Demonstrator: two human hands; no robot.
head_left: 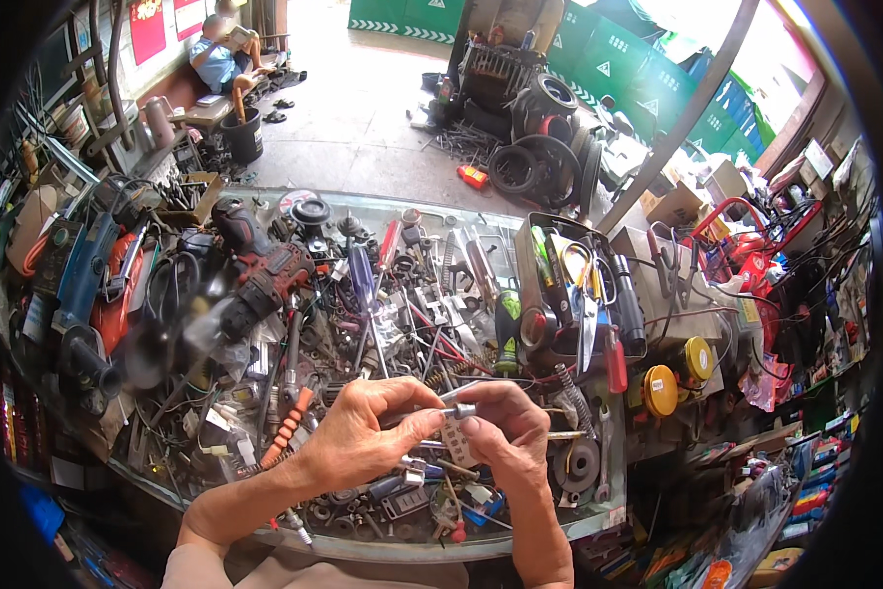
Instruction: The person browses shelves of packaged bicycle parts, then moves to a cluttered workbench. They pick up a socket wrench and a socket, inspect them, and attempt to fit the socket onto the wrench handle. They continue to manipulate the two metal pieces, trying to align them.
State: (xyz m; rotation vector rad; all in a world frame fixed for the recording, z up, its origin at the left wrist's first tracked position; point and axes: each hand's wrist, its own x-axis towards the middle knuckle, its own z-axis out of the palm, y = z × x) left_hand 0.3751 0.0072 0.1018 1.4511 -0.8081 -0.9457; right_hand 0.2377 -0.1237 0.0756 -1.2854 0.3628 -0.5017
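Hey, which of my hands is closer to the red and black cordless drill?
Left. Your left hand is apart from the cordless drill, nearer your body and to its right; your right hand is farther right, beyond the left.

Beyond the left hand (358, 437), a drill (272, 273) lies left of scissors (588, 322).

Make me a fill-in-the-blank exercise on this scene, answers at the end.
1. The left hand and right hand meet at a small metal part whose colour is ____.
2. The cordless drill lies toward the person's ____ side of the bench.
3. The number of round yellow lids at the right is ____.
4. The barrier in the background is mainly ____.

Missing words: silver; left; two; green.
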